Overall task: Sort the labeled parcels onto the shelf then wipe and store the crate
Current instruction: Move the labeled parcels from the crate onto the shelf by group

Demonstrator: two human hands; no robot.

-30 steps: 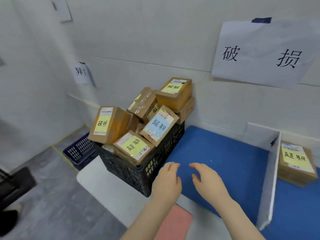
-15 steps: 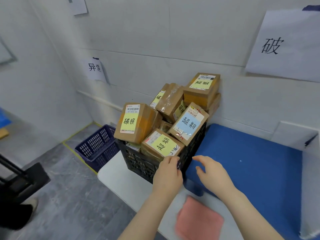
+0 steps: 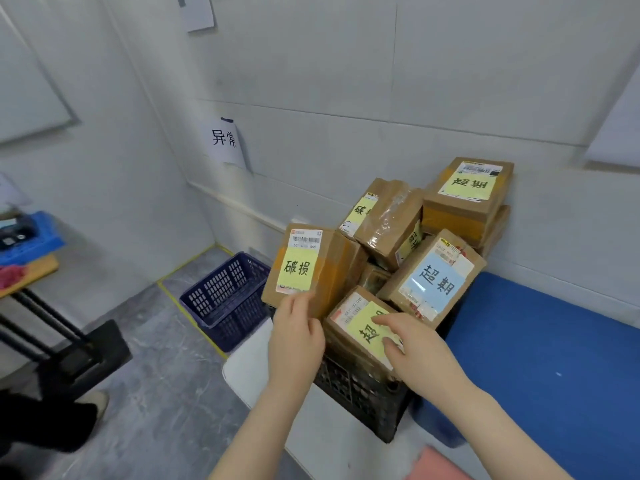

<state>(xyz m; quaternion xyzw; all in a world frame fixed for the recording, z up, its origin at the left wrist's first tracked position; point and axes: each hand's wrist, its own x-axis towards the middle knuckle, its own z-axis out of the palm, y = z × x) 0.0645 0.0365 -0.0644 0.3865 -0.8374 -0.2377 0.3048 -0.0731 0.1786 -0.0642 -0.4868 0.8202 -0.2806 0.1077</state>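
Hands risen above lattice crate (image 3: 356,389), left hand (image 3: 294,337) loosely touching upright cardboard parcel (image 3: 311,265), right hand (image 3: 412,351) spread on front parcel (image 3: 353,323).

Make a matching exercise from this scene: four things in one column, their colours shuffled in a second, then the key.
Things
1. crate
2. basket
3. cloth
4. parcels

Colours
A. pink
B. brown
C. black
D. navy

Pairs: 1-C, 2-D, 3-A, 4-B
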